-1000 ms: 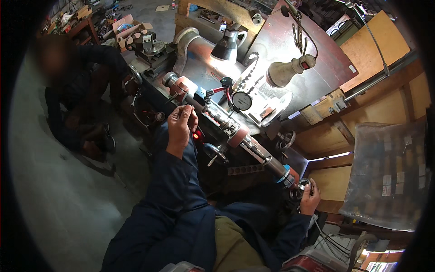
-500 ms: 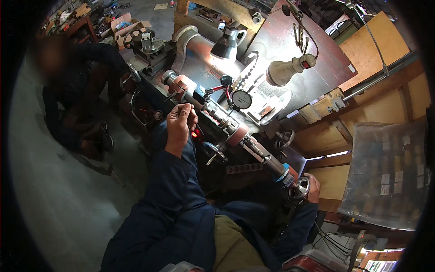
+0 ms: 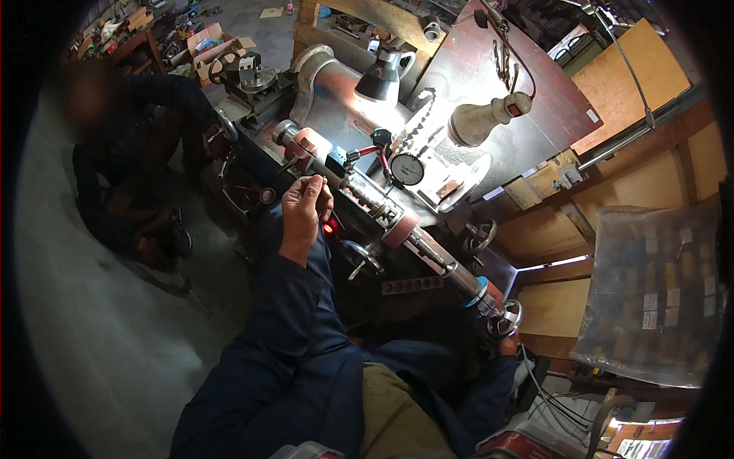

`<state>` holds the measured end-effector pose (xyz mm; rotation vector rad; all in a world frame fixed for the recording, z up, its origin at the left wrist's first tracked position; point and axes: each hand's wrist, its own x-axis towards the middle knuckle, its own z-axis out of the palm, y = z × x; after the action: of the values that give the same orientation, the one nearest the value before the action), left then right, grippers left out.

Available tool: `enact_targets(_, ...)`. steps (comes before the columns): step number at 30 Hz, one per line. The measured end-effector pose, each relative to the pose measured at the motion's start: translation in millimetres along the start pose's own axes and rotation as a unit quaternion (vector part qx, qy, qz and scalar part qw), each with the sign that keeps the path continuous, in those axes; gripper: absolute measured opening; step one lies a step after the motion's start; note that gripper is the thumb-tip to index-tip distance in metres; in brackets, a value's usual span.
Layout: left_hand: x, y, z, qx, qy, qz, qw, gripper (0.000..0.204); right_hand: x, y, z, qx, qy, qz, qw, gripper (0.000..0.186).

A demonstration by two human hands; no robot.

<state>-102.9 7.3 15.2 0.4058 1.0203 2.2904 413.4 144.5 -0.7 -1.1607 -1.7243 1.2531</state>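
Grey and smooth, the concrete floor (image 3: 122, 329) spreads out to the left of the left fingers, with a co-worker (image 3: 107, 191) in dark clothes low down on that side. Beyond the fingers, behind the machine, leans a broad reddish-brown panel (image 3: 543, 92) with a dull sheen; to the right of the right fingers hangs a cloudy, crinkled plastic sheet (image 3: 650, 298). Between the two hands runs a long metal shaft assembly (image 3: 453, 269), round-bodied, slotted and ringed by a rust-red collar (image 3: 402, 229), passing near the left fingertips and reaching a shiny round handwheel (image 3: 505, 317). That wheel stands right at the right hand (image 3: 508, 344), whose fingers are mostly hidden behind it, so I can't tell whether they grip the rim. The left hand (image 3: 304, 214) is raised, thumb pressed to forefinger; whether something small sits in that pinch, I can't make out. Ahead and right of those fingertips, a round white dial gauge (image 3: 407, 169) is held by a red-and-black arm (image 3: 371, 154)

Its markings are too fine to read from here, as are the pale slips on the plastic and a white label (image 3: 594, 115) by the panel's edge

Wooden boards (image 3: 558, 306) edge the space beyond the right fingers, while a gap separates the left wrist from a smaller handwheel (image 3: 365, 256)
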Motion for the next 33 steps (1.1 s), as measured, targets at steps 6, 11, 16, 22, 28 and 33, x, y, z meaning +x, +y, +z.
enact_targets(6,2.0,-3.8,0.3,0.009,-0.001,-0.002,1.000,0.014,-15.0,20.2,-16.0,-0.112,0.014,0.104,0.988,0.030)
enact_targets(11,2.5,-1.3,2.5,0.009,-0.005,-0.001,1.000,0.014,-35.3,8.6,-21.8,-0.056,0.037,-0.024,0.997,0.046)
enact_targets(16,4.0,-4.2,3.7,0.003,0.004,0.003,1.000,0.018,-28.9,-46.7,-19.0,-0.123,0.022,0.022,0.992,0.049)
enact_targets(22,-1.0,-1.6,0.1,0.019,-0.017,0.005,1.000,0.014,-6.4,-58.8,-20.0,-0.069,0.102,-0.012,0.992,0.042)
enact_targets(28,-30.4,16.4,19.5,0.008,-0.137,-0.095,0.986,0.017,22.3,-49.8,-15.8,-0.250,0.239,-0.049,0.937,0.029)
enact_targets(33,-71.8,5.9,68.3,0.004,-0.382,-0.103,0.918,0.009,0.9,-158.4,96.8,-0.280,0.150,-0.188,0.930,0.029)
